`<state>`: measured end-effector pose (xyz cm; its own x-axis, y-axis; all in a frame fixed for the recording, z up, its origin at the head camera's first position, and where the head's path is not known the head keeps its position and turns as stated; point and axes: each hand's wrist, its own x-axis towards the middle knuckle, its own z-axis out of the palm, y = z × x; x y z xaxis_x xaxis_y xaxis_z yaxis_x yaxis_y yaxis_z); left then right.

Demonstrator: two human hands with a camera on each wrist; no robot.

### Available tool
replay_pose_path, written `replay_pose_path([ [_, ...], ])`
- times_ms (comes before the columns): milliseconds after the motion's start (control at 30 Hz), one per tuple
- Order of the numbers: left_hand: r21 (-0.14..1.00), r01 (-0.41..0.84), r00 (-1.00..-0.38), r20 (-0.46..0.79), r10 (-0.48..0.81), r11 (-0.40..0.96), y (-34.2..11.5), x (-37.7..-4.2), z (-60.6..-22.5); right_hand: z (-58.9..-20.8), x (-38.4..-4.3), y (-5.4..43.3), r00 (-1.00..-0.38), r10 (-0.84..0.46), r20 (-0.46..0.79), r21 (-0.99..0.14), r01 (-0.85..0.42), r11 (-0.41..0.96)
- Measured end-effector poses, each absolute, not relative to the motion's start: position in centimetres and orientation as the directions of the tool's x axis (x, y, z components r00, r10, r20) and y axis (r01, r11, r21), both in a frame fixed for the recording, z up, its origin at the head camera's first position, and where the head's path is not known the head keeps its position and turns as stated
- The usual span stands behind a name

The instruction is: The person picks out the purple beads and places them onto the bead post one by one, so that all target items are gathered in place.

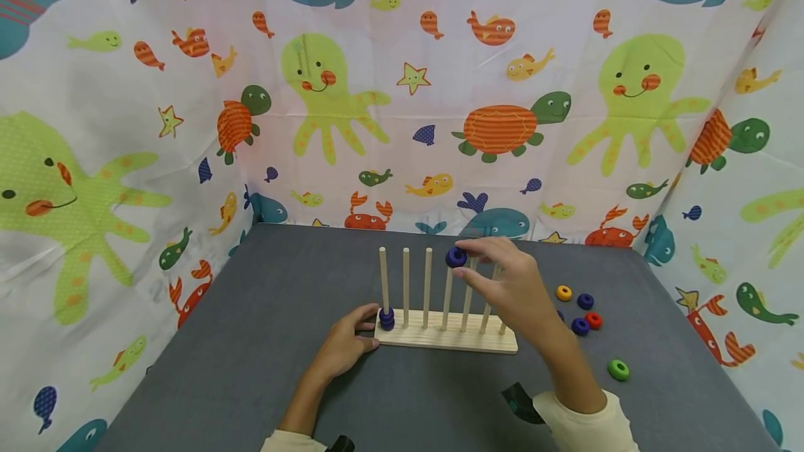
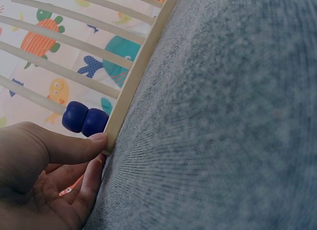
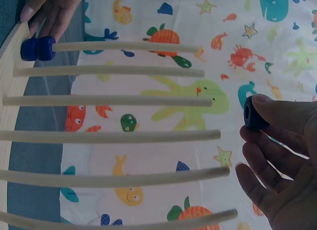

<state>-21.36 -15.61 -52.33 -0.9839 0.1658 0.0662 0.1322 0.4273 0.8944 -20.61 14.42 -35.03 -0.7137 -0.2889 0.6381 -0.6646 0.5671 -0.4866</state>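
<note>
A wooden peg rack [image 1: 446, 342] with several upright pegs stands on the grey table. Two dark blue beads [image 1: 386, 319] are stacked on its leftmost peg, low against the base. My left hand [image 1: 344, 344] grips the left end of the base, thumb on the near side in the left wrist view [image 2: 54, 165]. Between thumb and fingertips, my right hand [image 1: 511, 284] pinches another dark blue bead [image 1: 456, 257]. That bead overlaps the top of the fourth peg in the head view; the right wrist view has it beyond the peg tips, its hole [image 3: 248, 113] facing them.
Right of the rack lie several loose beads: a yellow one [image 1: 563, 293], a red one [image 1: 593, 320], blue ones [image 1: 581, 327] and a green one [image 1: 618, 370] nearer the front. A curtain [image 1: 402, 124] printed with sea animals rises behind the table and along its sides.
</note>
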Motion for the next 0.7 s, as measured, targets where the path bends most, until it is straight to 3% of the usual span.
replay_pose_path([
  [700, 0.898, 0.142, -0.983, 0.077, 0.17, 0.417, -15.8, -21.5, -52.7, -35.0, -22.0, 9.3, -0.713, -0.361, 0.601, -0.544, -0.696, 0.469],
])
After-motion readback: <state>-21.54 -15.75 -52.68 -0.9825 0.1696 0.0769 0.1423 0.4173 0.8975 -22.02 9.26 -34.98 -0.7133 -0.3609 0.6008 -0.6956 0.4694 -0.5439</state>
